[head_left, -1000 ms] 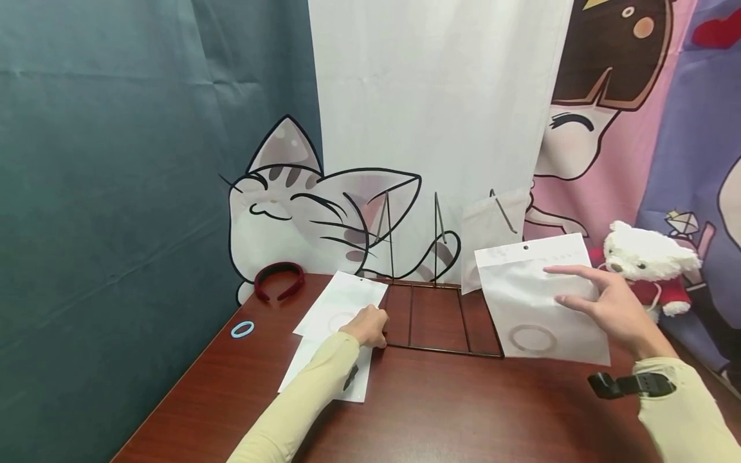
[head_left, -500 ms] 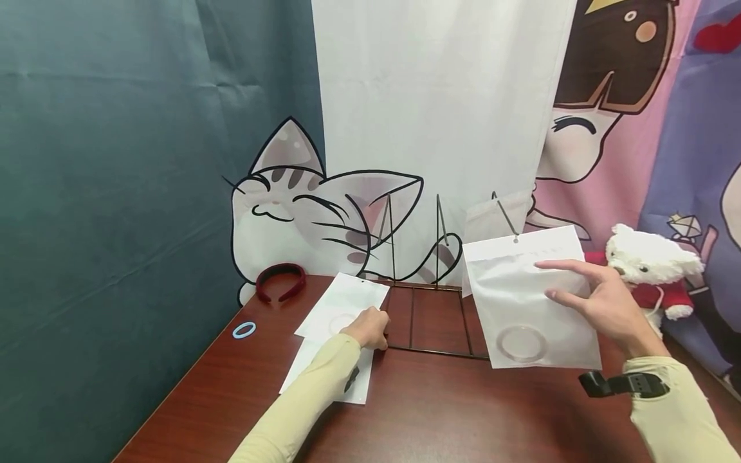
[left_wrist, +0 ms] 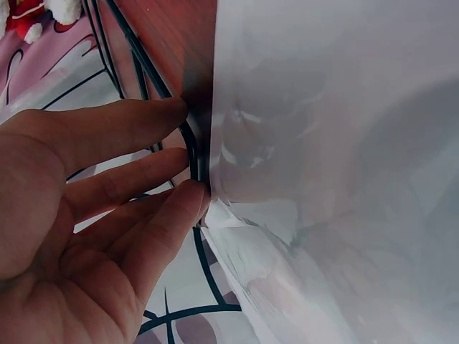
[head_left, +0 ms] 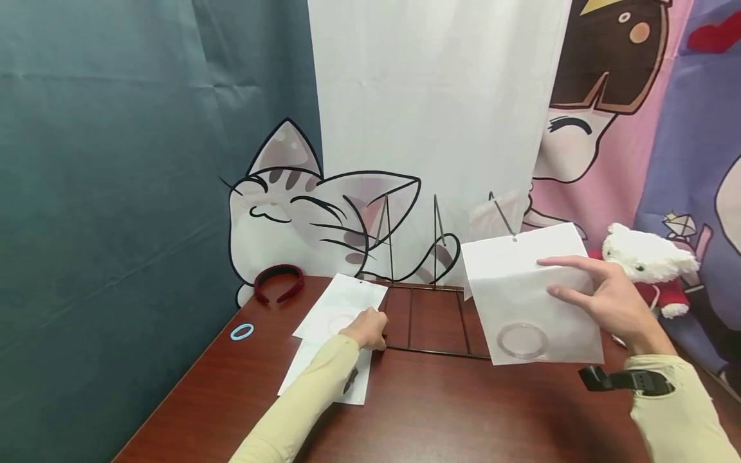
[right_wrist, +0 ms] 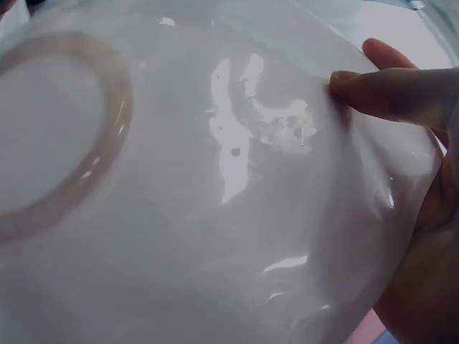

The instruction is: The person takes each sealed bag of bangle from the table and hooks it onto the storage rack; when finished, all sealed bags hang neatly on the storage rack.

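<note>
Head view, white pouch (head_left: 521,296), in right hand (head_left: 618,307)

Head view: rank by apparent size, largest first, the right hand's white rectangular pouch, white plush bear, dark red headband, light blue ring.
White rectangular pouch
White plush bear, partly hidden
Dark red headband
Light blue ring

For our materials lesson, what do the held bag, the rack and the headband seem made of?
Bag: probably thin, glossy plastic; it shows bright glare and wrinkles.
Rack: likely metal, dark and smooth; slender yet rigid-looking.
Headband: perhaps fabric, dark red, fairly matt; too small to confirm.
</note>
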Demonstrator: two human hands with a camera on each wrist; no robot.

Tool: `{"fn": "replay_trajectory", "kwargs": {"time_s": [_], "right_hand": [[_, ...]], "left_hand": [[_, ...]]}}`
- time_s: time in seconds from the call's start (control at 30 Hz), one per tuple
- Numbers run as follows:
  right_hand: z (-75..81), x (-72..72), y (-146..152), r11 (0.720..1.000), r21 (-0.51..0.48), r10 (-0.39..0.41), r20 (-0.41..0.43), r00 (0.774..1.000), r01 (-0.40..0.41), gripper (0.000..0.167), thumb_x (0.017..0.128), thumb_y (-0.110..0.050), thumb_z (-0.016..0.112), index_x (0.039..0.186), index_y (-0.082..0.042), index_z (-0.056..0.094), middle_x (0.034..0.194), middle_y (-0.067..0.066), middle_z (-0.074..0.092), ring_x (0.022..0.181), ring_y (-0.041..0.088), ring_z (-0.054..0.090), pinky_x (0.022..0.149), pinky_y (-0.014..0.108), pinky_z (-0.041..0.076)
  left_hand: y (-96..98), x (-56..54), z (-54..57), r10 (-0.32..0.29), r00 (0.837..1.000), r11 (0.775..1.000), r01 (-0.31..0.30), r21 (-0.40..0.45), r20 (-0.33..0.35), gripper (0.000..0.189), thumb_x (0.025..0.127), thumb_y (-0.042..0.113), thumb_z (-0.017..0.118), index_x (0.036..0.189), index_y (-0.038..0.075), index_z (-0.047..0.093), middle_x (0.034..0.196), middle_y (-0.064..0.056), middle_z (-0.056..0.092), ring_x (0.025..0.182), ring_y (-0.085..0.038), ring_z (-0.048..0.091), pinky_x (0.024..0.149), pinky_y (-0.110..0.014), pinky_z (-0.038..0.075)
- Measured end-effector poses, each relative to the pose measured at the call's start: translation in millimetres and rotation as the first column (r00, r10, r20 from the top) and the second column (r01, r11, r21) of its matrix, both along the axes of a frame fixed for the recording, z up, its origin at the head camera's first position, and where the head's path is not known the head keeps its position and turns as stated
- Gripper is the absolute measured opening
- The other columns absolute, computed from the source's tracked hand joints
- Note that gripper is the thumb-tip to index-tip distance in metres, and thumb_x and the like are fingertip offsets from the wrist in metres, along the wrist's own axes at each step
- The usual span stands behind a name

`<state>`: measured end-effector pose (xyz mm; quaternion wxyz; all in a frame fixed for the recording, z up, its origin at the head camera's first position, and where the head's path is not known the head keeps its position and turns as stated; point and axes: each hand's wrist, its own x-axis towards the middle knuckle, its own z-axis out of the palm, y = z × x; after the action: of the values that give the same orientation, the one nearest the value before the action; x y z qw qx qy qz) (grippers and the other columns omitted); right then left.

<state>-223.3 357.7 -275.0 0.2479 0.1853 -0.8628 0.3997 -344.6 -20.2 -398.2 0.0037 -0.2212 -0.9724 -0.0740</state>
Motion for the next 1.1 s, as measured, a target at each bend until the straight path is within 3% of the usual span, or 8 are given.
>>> {"fn": "replay_trajectory", "kwargs": {"time_s": [0.17,0.3,0.43,0.67,0.87,0.97,1.1], "right_hand": [[5.0,2.5,-4.4,1.0,0.006,0.023,-0.073,0.997,-0.023,0.046,0.078,0.006,0.079,0.123,-0.006,0.07,0.107,-0.024,0.071,0.085,-0.005,0.066,0.066,0.013,0.051],[6.2,-3.9,-4.7,1.0,-0.015,0.017,-0.025,1.0,-0.018,0.047,0.082,0.002,0.078,0.127,-0.007,0.068,0.109,-0.025,0.07,0.081,-0.004,0.068,0.062,0.018,0.054],[1.4,-11.5,-2.8,1.0,-0.017,-0.023,0.024,0.999,0.024,0.046,0.083,-0.003,0.078,0.128,-0.009,0.068,0.105,-0.027,0.069,0.078,-0.002,0.067,0.062,0.02,0.054],[-5.6,-19.8,-3.2,0.996,0.036,-0.083,-0.017,0.996,0.084,0.046,0.084,-0.009,0.079,0.128,-0.015,0.069,0.111,-0.035,0.061,0.091,-0.009,0.059,0.072,0.011,0.045],[-4.3,-31.0,-5.2,0.992,0.057,-0.112,-0.012,0.994,0.113,0.048,0.084,-0.012,0.08,0.13,-0.019,0.068,0.111,-0.039,0.058,0.093,-0.013,0.056,0.07,0.011,0.047],[-3.1,-38.1,-6.7,0.992,0.059,-0.108,-0.003,0.994,0.108,0.05,0.085,-0.011,0.079,0.132,-0.02,0.067,0.116,-0.035,0.059,0.097,-0.013,0.055,0.072,0.009,0.047],[-1.2,-49.9,-8.1,0.991,0.074,-0.111,0.005,0.994,0.11,0.052,0.085,-0.011,0.078,0.134,-0.024,0.065,0.129,-0.016,0.064,0.103,-0.012,0.052,0.076,0.006,0.044]], "left_hand": [[-3.7,-0.6,0.5,-0.009,1.0,1.0,0.009,0.014,-0.006,0.017,0.071,0.011,0.084,0.077,0.01,0.069,0.075,-0.002,0.064,0.071,-0.013,0.054,0.063,-0.026,0.045],[-4.1,-0.8,0.9,0.008,1.0,1.0,-0.008,0.019,-0.001,0.017,0.072,0.01,0.084,0.084,0.008,0.072,0.078,-0.003,0.066,0.072,-0.014,0.054,0.064,-0.026,0.046],[-3.8,-0.6,0.0,0.006,1.0,1.0,-0.006,0.01,0.007,0.016,0.073,0.01,0.084,0.08,0.009,0.07,0.076,-0.003,0.064,0.071,-0.013,0.053,0.062,-0.026,0.044],[-2.1,0.5,-0.7,-0.001,1.0,1.0,0.001,0.016,-0.002,0.019,0.071,0.013,0.086,0.081,0.009,0.071,0.077,-0.003,0.066,0.072,-0.014,0.056,0.064,-0.026,0.047],[-1.0,0.8,1.3,0.014,1.0,1.0,-0.015,0.02,0.026,0.016,0.073,0.01,0.084,0.08,0.009,0.07,0.076,-0.002,0.063,0.071,-0.013,0.053,0.061,-0.026,0.044],[-0.6,1.0,1.9,0.023,0.999,1.0,-0.024,0.018,0.04,0.016,0.074,0.01,0.083,0.08,0.009,0.069,0.076,-0.001,0.062,0.071,-0.013,0.053,0.061,-0.025,0.043],[-0.9,1.6,1.5,0.024,0.999,1.0,-0.025,0.015,0.043,0.016,0.073,0.009,0.083,0.077,0.01,0.067,0.074,-0.001,0.06,0.07,-0.013,0.053,0.059,-0.025,0.043]]}}
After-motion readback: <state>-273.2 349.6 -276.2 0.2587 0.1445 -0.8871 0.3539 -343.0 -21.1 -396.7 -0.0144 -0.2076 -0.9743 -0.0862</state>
